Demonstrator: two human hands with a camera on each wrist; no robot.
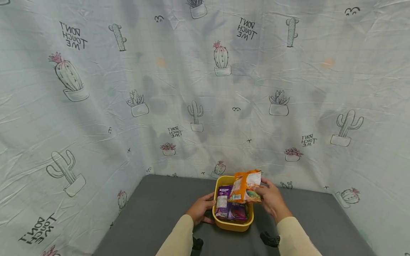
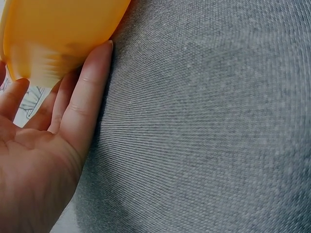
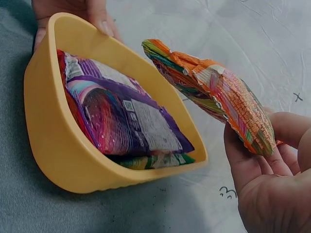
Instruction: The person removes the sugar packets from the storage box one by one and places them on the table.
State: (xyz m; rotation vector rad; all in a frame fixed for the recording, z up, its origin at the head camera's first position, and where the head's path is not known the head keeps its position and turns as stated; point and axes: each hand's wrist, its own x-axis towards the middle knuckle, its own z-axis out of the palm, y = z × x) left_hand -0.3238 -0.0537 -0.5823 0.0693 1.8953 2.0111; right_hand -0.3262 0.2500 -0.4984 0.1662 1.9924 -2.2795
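Observation:
A yellow plastic bin (image 1: 235, 227) with rounded corners stands on the dark table. Against its left outer side rest the spread fingers of my left hand (image 1: 200, 209), seen close up in the left wrist view. My right hand (image 1: 272, 199) pinches an orange snack packet (image 1: 245, 186) between thumb and fingers, above the bin's right side. In the right wrist view, the crinkled packet (image 3: 214, 92) hangs tilted beside the rim. Purple packets (image 1: 222, 202) with white label panels lie inside the bin. Under them shows part of a green packet (image 3: 160, 160).
The bin stands on a dark grey table (image 1: 166, 199). White cloth (image 1: 192, 89) printed with cacti hangs behind and at the sides. Black bands or straps (image 1: 270, 239) show by both wrists.

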